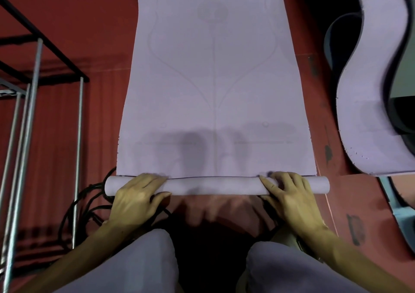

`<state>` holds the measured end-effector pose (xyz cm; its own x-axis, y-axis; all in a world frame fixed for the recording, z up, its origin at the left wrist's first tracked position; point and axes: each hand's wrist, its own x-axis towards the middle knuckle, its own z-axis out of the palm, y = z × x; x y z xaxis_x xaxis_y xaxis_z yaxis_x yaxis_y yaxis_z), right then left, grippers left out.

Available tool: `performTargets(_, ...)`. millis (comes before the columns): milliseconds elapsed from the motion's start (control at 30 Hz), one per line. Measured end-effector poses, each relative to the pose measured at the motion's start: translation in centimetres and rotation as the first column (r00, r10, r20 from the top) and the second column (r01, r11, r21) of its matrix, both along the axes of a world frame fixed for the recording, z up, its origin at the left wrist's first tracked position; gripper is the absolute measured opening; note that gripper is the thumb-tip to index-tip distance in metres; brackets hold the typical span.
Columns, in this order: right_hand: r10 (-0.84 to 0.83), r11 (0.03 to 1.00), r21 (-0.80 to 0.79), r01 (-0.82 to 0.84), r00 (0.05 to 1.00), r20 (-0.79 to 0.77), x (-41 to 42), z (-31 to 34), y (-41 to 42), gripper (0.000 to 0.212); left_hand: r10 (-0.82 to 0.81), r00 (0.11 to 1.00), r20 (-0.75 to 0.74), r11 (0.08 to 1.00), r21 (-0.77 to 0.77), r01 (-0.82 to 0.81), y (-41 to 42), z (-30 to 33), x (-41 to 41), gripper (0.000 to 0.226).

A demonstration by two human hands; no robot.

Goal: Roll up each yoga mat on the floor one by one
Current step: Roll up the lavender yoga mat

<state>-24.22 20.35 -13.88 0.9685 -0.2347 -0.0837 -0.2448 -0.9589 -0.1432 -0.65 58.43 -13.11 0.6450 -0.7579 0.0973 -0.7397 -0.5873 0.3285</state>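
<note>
Lilac mat roll (215, 186): both hands' fingers (155, 180) curled over it.

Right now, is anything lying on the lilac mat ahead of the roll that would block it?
Nothing visible does. The flat lilac yoga mat ahead of the rolled part is bare, only shadows on it.

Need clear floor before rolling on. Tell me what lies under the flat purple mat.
The purple mat lies on red floor, which shows along both its sides. Black cables lie by the rolled end, beside the left hand. Whatever lies beneath the flat sheet is covered.
</note>
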Motion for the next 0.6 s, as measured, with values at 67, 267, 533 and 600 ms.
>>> performTargets(67,0.024,1.000,-0.003,-0.024,0.999,0.023,0.4,0.0,-0.3,0.049,-0.037,0.999,-0.002,0.999,-0.017,0.037,0.4,-0.4,0.2,0.045)
performTargets(267,-0.011,0.991,0.137,0.003,0.998,0.059,1.5,0.9,-1.3,0.041,-0.052,0.994,-0.093,0.999,-0.002,0.052,-0.3,1.0,2.5,0.050)
performTargets(533,-0.016,0.948,0.315,0.041,0.997,-0.080,-2.5,1.0,-1.5,0.034,-0.034,0.944,-0.330,0.989,0.128,0.080,0.2,1.4,0.8,0.049)
performTargets(600,-0.087,0.930,0.349,0.119,0.991,-0.105,-2.1,1.1,-1.4,0.031,0.012,0.950,-0.313,0.987,0.153,0.038,0.0,1.4,0.9,0.046)
